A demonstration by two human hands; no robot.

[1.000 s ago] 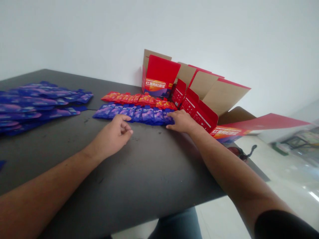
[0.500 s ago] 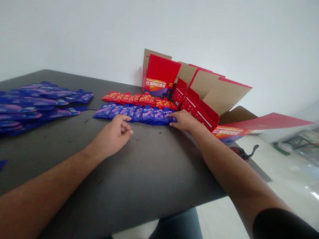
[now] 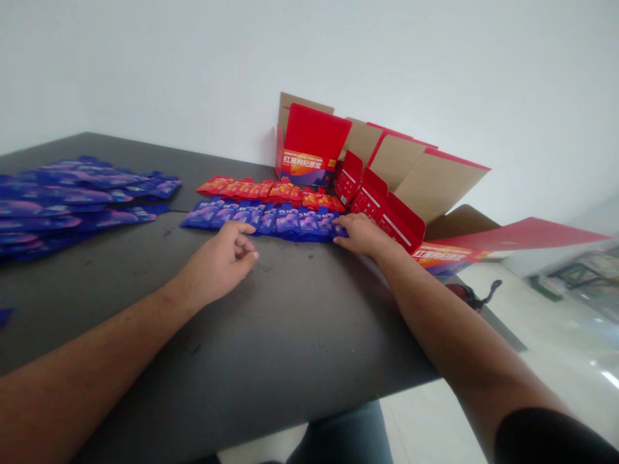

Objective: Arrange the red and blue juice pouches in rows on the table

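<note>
The right hand (image 3: 360, 233) has edged rightward; purple packets (image 3: 287, 223) lie at its fingers, whether grasped I can't tell. The left hand (image 3: 225, 261) curls loosely, released.

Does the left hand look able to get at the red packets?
Probably yes; only the low row of blue packets seems to lie between the left hand and the red packets.

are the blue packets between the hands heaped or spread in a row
Spread in a row: the blue packets lie side by side, right hand at one end
</note>
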